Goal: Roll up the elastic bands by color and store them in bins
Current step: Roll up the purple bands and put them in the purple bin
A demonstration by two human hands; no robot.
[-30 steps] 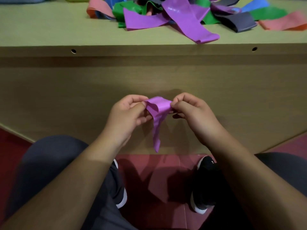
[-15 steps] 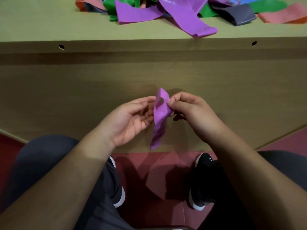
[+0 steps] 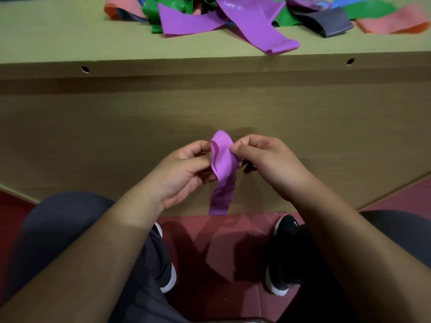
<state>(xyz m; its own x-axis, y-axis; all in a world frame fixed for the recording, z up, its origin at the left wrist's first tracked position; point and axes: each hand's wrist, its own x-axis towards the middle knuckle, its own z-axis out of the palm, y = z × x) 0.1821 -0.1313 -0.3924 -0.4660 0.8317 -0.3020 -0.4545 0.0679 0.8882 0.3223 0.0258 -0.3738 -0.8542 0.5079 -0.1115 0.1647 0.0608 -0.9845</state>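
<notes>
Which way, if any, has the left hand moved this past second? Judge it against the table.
Yes: slightly right, away from the left hole in the table edge, toward the purple band; the left hand now shows its palm.

Two hands: left hand [image 3: 184, 173], right hand [image 3: 268, 164]. One purple band [image 3: 222, 164] between the hands. Beyond the hands, two purple bands [image 3: 256, 29] in full sight, plus one purple loop [image 3: 303, 4] partly covered. Two orange bands [image 3: 396, 19], one far left, one far right. One grey band [image 3: 331, 25] beyond the right hand. Green bands [image 3: 368, 9] and blue bands [image 3: 347, 1]: overlapped or cropped, count not determinable. Two holes [image 3: 85, 69] beyond the hands. Two shoes [image 3: 282, 252] below the hands.
</notes>
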